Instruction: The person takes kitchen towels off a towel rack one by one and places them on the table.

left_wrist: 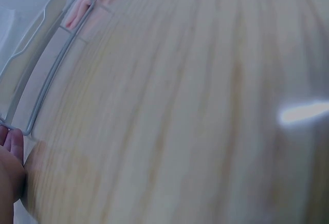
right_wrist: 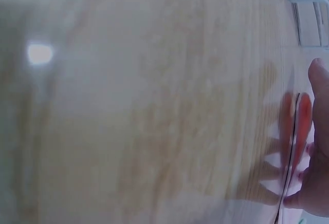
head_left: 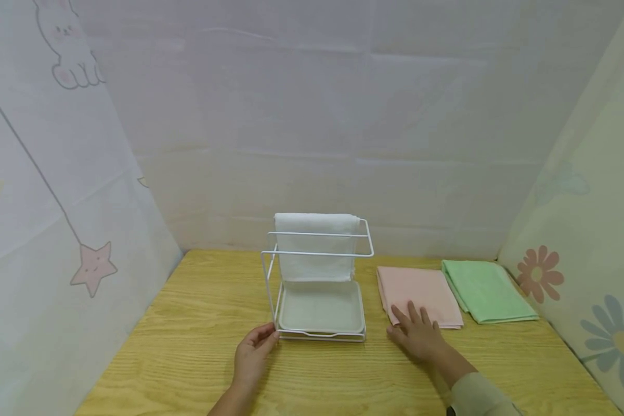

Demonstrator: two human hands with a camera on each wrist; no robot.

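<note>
A white wire rack [head_left: 319, 253] stands on the table, with a folded white towel [head_left: 317, 248] hung over its rear bar and a pale tray [head_left: 321, 306] in its base. At the rack's front left corner, my left hand [head_left: 252, 355] pinches the wire between thumb and fingers. My right hand [head_left: 420, 340] spreads its fingers over the front edge of a folded pink towel [head_left: 418, 289], fingertips touching the cloth. In the right wrist view, part of the right hand [right_wrist: 318, 147] shows above the pink towel's edge.
A folded green towel [head_left: 489, 292] lies right of the pink one, its left side against it. The wooden table [head_left: 187, 358] meets printed cloth walls [head_left: 317, 115] at the back and both sides.
</note>
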